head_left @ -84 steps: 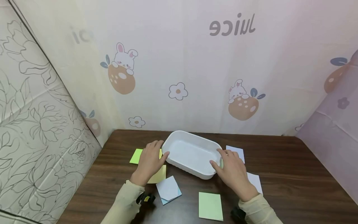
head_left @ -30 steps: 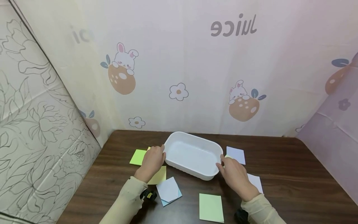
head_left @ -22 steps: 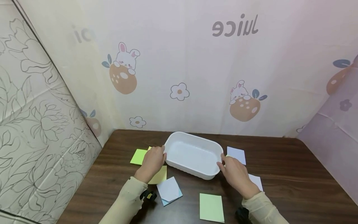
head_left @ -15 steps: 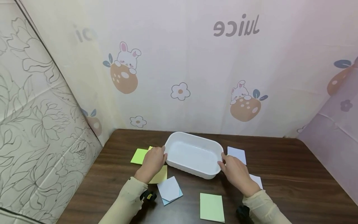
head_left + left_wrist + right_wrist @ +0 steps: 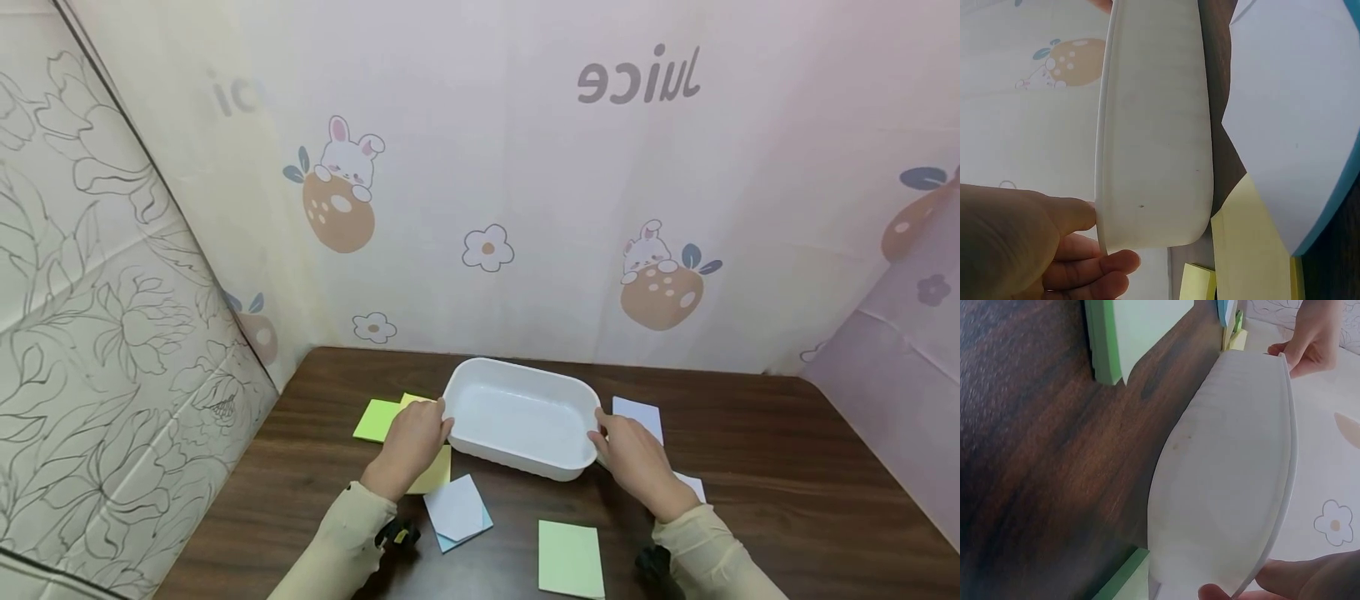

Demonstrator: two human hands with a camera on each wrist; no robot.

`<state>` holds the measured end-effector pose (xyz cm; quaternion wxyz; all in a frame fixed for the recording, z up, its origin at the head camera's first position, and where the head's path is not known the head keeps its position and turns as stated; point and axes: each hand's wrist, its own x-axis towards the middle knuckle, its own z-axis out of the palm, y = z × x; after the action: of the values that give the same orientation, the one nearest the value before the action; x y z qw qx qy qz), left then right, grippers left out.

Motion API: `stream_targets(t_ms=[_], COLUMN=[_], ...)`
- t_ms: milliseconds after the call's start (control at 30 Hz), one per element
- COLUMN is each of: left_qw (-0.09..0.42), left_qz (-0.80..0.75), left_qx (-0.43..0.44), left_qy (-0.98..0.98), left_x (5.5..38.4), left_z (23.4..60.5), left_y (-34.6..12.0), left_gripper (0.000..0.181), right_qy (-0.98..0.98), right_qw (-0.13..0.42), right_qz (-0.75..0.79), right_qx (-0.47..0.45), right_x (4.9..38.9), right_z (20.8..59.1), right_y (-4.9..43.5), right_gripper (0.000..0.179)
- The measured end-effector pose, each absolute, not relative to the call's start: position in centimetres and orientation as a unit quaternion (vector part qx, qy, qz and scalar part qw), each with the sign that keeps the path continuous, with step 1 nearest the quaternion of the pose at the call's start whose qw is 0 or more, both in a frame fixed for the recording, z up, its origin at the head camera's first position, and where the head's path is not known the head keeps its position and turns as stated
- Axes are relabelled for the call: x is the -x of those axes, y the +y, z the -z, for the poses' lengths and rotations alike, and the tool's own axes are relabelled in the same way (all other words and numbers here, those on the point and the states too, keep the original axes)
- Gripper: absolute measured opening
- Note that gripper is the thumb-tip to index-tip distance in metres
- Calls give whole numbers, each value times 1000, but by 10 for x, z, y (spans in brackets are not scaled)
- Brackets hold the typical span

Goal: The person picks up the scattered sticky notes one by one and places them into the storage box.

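A white rectangular plastic tray (image 5: 525, 417) with rounded corners sits at the back middle of the brown table, its inside bare. At its left end, my left hand (image 5: 411, 442) pinches the rim; the left wrist view has the thumb of that hand (image 5: 1016, 244) on the rim and fingers below it. My right hand (image 5: 637, 457) grips the opposite end, thumb in front. In the right wrist view, the tray wall (image 5: 1222, 462) stands between both hands. Whether the tray's bottom touches the table I cannot tell.
Left of the tray lie a lime pad (image 5: 375, 420) and a yellow pad (image 5: 433, 473) of sticky notes. White-and-blue notes (image 5: 456, 510) and a green pad (image 5: 570, 558) are in front. Pale lilac notes (image 5: 641, 414) are at right. A printed curtain (image 5: 525, 167) hangs behind.
Earlier both hands lay with spread fingers over the tray's ends; now their fingers have closed on its rim. The tray has hardly moved, and the head view has shifted slightly.
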<state>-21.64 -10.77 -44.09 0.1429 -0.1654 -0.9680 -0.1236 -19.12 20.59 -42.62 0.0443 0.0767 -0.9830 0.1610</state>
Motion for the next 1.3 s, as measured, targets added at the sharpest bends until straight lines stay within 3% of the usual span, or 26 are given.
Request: stream_targets(t_ms=[500,1300], left_qw=[146,168], left_qz=[102,87], left_qx=[161,168], left_qy=[-971,-968], left_x=[209,206], left_z=[441,443], left_y=[-106,-105], left_gripper=[28,34], right_qy=[-979,-982], right_qw=[58,34], right_qz=[-169,-160], right_qx=[-94,-96], right_x=[195,201], right_z=[429,425], right_y=[210,212], right_gripper=[45,48])
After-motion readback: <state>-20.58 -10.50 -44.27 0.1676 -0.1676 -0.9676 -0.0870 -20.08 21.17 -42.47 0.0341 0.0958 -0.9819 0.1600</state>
